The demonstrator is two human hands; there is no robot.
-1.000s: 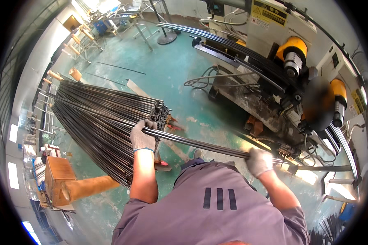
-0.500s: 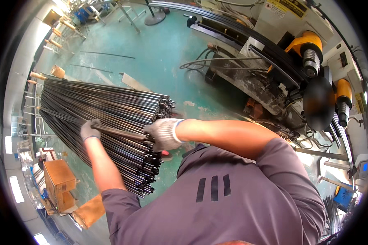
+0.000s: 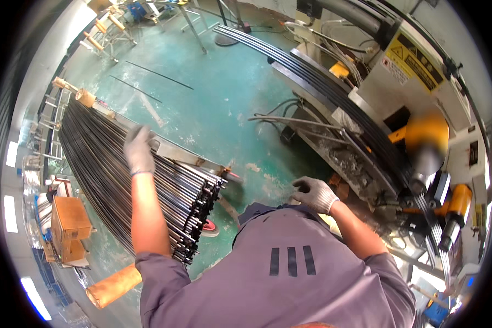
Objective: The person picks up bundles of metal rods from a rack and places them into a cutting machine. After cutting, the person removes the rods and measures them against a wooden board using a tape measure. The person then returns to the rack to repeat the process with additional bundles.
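A large bundle of long dark metal rods point(image 3: 109, 158) stretches away to the left, its cut ends point(image 3: 202, 213) facing me. My left hand point(image 3: 139, 150), in a pale knit glove, is over the far side of the bundle. Its fingers are smeared by motion, so whether they grip a rod cannot be made out. In a matching glove, my right hand point(image 3: 314, 194) hangs in front of my body, right of the rod ends and apart from them. Its thumb and fingers are loosely bent and apart, with nothing between them.
A pale metal rail point(image 3: 183, 156) runs along the bundle's far side. Two thin rods point(image 3: 158, 75) lie on the green floor point(image 3: 218, 115). At right stands a machine point(image 3: 415, 63) with orange-and-grey cylinders point(image 3: 456, 213) and long bars point(image 3: 311, 68). A wooden cabinet point(image 3: 71, 218) is at left.
Both hands were on rods raised over the bundle. My right hand has let go and moved right; my left has shifted toward the bundle's far side. The view has turned slightly.
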